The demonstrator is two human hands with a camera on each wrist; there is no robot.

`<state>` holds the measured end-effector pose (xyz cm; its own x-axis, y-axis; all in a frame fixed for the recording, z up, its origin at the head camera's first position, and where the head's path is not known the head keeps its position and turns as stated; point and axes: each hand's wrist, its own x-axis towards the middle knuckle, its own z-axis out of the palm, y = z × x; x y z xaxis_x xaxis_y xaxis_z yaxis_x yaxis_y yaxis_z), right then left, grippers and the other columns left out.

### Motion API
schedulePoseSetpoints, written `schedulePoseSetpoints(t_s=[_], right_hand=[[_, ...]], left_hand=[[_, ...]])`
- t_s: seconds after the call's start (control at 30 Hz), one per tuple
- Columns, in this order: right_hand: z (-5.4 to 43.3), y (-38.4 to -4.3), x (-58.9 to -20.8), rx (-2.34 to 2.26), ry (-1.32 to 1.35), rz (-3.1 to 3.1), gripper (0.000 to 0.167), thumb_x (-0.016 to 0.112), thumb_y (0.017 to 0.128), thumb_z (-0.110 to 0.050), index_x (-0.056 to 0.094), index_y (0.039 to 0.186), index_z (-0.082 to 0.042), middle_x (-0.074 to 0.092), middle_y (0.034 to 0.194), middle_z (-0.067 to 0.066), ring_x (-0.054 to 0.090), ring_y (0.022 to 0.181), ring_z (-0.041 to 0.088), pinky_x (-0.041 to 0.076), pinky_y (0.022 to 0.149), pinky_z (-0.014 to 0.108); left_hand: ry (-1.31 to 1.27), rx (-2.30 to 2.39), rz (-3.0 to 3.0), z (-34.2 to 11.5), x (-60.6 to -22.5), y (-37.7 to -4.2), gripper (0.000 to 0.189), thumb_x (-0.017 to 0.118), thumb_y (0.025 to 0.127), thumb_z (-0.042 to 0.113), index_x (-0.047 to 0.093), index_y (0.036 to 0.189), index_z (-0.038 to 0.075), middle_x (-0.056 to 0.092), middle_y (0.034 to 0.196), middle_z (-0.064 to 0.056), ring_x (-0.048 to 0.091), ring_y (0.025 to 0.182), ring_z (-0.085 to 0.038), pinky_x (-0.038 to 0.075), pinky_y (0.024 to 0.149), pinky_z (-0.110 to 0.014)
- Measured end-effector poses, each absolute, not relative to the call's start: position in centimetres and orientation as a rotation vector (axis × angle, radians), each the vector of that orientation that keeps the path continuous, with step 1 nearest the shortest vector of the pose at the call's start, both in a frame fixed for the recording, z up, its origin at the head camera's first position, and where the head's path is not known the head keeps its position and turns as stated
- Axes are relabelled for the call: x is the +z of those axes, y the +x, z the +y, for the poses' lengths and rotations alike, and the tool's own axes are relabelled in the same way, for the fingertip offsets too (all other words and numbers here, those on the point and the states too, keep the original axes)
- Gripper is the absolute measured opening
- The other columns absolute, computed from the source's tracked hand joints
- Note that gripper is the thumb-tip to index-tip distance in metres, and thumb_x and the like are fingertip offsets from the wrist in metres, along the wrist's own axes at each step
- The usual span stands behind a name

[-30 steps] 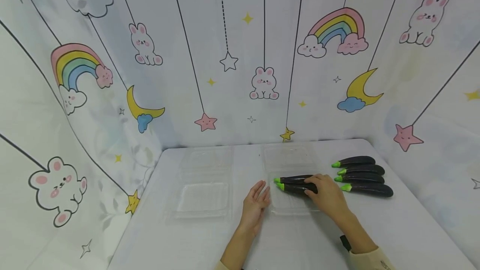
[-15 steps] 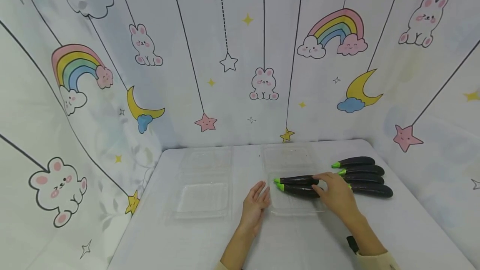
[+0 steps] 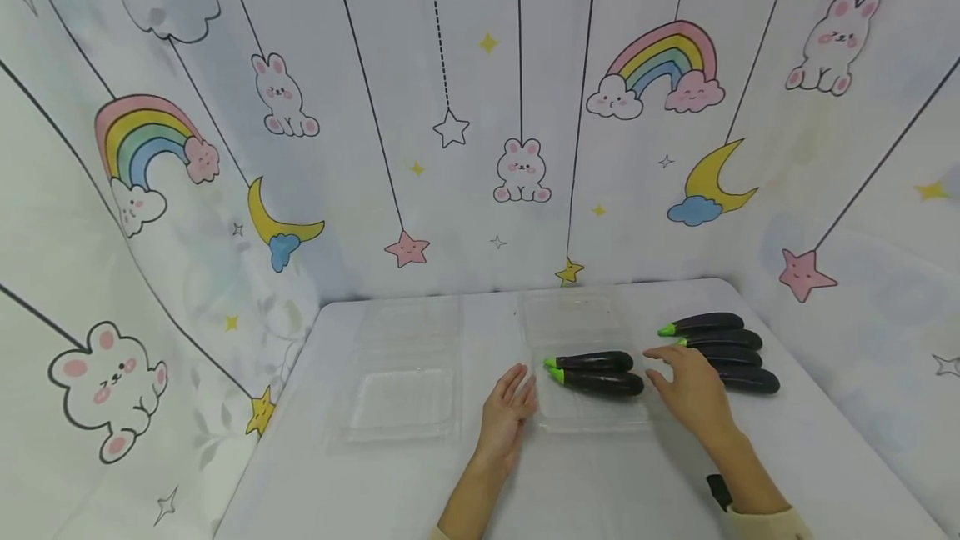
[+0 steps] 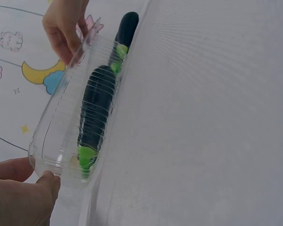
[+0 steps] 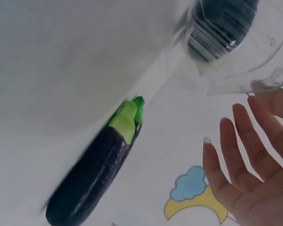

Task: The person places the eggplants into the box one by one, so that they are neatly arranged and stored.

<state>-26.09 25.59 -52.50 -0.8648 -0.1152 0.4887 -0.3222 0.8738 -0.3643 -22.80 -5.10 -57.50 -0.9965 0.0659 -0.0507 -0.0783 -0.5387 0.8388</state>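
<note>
Two dark eggplants with green stems, a front one (image 3: 603, 382) and a rear one (image 3: 596, 361), lie side by side in the near half of a clear plastic clamshell box (image 3: 592, 426). My left hand (image 3: 506, 415) rests at the box's left wall, fingers mostly straight; in the left wrist view its thumb (image 4: 49, 183) meets the wall. Just off the box's right end is my right hand (image 3: 697, 394), its fingers spread and nothing held. Several more eggplants (image 3: 746, 379) lie at the right, partly hidden by that hand.
A second clear clamshell box (image 3: 401, 437) lies unfolded on the left of the white table (image 3: 360, 490), with no eggplants in it. The hinged lid (image 3: 573, 294) of the right box lies back toward the patterned cloth wall (image 3: 457, 215).
My right hand has let go of the eggplants in the box and moved right, uncovering their round ends. The left hand has stayed at the box's left side. The head view shifts slightly.
</note>
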Motion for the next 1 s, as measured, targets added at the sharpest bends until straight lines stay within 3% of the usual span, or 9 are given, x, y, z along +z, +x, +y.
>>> schedulePoseSetpoints(t_s=[0.3,1.0], right_hand=[[27.7,-26.3,-52.5,0.636,0.266,-2.6,0.032,0.084,0.083,-0.005,0.078,0.114,-0.002,0.07,0.118,0.027,0.062,0.11,0.053,0.052,0.083,0.068],[33.1,-26.4,-53.5,0.607,0.187,-2.683,0.032,0.084,0.081,-0.006,0.076,0.11,0.003,0.068,0.116,0.035,0.062,0.106,0.059,0.051,0.077,0.07]], left_hand=[[-0.021,2.688,1.472,-5.1,-57.6,-22.7,0.072,0.051,0.091,-0.021,0.032,0.159,-0.004,0.028,0.167,-0.026,0.035,0.152,-0.037,0.041,0.118,-0.032],[-0.008,2.682,1.48,-5.2,-57.5,-22.8,0.072,0.051,0.092,-0.021,0.032,0.159,-0.005,0.029,0.167,-0.025,0.036,0.152,-0.036,0.041,0.119,-0.035]])
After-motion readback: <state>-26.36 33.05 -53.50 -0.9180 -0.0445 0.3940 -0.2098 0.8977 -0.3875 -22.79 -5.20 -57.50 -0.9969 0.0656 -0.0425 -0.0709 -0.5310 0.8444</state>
